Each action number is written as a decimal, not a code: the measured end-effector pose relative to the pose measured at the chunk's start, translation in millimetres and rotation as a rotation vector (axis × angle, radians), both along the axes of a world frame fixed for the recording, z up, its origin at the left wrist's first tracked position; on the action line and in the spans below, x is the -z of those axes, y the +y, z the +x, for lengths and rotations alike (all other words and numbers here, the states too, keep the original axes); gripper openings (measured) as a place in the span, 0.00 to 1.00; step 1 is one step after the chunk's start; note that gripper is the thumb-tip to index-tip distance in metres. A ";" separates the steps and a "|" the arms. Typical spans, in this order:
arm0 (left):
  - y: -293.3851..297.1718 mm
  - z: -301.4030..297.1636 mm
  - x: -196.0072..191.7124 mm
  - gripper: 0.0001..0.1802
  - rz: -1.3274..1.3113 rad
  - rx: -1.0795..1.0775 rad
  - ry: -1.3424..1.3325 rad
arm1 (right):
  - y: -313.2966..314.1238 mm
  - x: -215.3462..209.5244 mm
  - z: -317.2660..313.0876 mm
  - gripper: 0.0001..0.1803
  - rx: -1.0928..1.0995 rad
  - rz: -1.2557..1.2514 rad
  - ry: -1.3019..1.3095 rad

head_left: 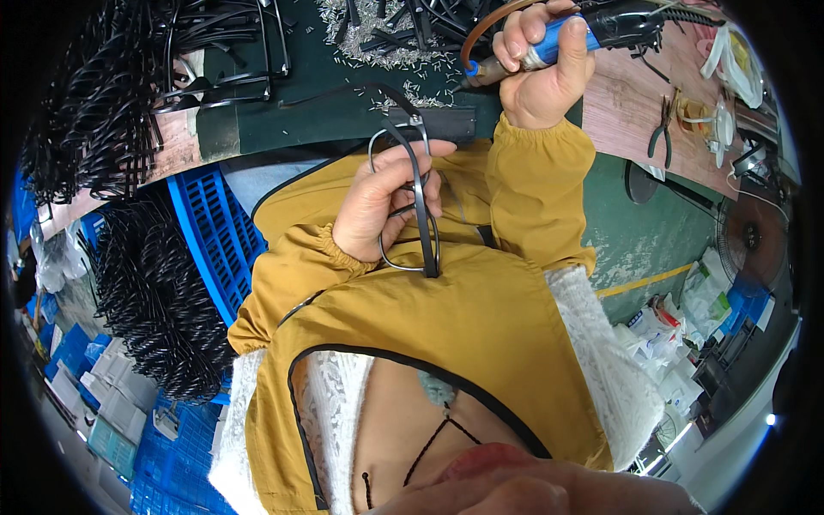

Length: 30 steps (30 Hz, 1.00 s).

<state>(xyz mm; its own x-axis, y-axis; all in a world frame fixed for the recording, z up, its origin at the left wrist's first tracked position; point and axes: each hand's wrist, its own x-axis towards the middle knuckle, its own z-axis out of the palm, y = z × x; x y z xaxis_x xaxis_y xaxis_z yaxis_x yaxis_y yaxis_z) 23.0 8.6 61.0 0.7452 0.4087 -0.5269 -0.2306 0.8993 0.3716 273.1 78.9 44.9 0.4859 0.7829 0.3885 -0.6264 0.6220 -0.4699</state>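
While the left hand (378, 210) grips a black spectacle frame (410, 202) over the lap, the right hand (542, 64) is clenched around a blue-handled soldering tool (558, 39) above the bench; the frame's rims hang below the left fingers, and one temple runs down across the palm to touch the mustard-yellow jacket (481, 318); the thumb lies across the upper part of the frame, near its hinge. The tool's metal tip points left, toward the green mat (343, 94), and sits just above a scatter of small silver pins (378, 43); its black rear section and cable extend to the right, across the wooden bench top (627, 112). Frame and tool are apart; the frame is held lower, in front of the bench edge. Loose black spectacle frames (223, 51) lie on the mat at upper left; dense bundles of black temple arms (159, 300) fill a blue plastic crate (215, 232) on the person's left. Black-handled pliers (663, 129) rest on the bench top to the right of the tool; a fan (755, 236) stands on the floor at far right.
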 end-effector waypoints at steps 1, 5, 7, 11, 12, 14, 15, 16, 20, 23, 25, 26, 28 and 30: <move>-1.8 1.3 -0.2 0.18 -0.009 0.012 0.009 | 4.4 2.1 -0.5 0.17 -0.131 0.126 0.179; -9.9 6.9 -0.1 0.22 -0.158 0.053 0.154 | -4.4 -2.6 -3.2 0.17 -0.244 0.134 0.301; -12.0 10.1 1.1 0.19 -0.180 0.053 0.092 | -24.3 -8.9 -10.5 0.17 -0.209 0.048 0.174; -12.8 15.5 2.4 0.16 -0.261 0.074 0.127 | -66.6 -19.9 -34.3 0.18 -0.050 -0.190 -0.149; -12.9 16.5 2.4 0.16 -0.257 0.064 0.111 | -70.5 -22.5 -36.4 0.17 -0.017 -0.192 -0.193; -13.1 17.6 2.0 0.16 -0.257 0.059 0.131 | -69.6 -25.7 -38.2 0.15 0.073 -0.120 -0.234; -13.1 17.8 1.8 0.17 -0.244 0.061 0.111 | -65.8 -27.1 -36.6 0.14 0.129 -0.138 -0.208; -13.4 17.9 1.8 0.17 -0.230 0.057 0.114 | -60.2 -29.1 -33.0 0.13 0.146 -0.088 -0.240; -13.9 18.1 3.4 0.16 -0.188 0.065 0.078 | -51.2 -36.8 -22.5 0.08 0.300 -0.175 -0.311; -14.9 18.0 6.7 0.16 -0.189 0.051 0.074 | -67.6 -38.7 -32.7 0.17 0.023 -0.081 -0.145; -15.0 17.8 9.8 0.17 -0.200 0.053 0.047 | -79.1 -36.2 -43.8 0.25 -0.016 -0.133 -0.166; -15.2 17.7 11.6 0.17 -0.205 0.054 0.023 | -82.0 -34.0 -47.6 0.25 0.015 -0.199 -0.192; -15.1 16.4 15.2 0.17 -0.209 0.057 -0.025 | -83.8 -29.5 -53.5 0.24 0.017 -0.226 -0.284; -14.8 15.0 18.7 0.18 -0.206 0.060 -0.073 | -82.9 -26.3 -55.7 0.22 0.030 -0.216 -0.222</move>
<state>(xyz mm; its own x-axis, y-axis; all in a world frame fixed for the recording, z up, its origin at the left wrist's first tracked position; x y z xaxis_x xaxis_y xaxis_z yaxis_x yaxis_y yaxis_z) 38.0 -6.2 42.3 0.8042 0.2514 -0.5386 -0.1934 0.9675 0.1628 217.4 -4.0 71.3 0.4315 0.8456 0.3142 -0.4767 0.5094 -0.7164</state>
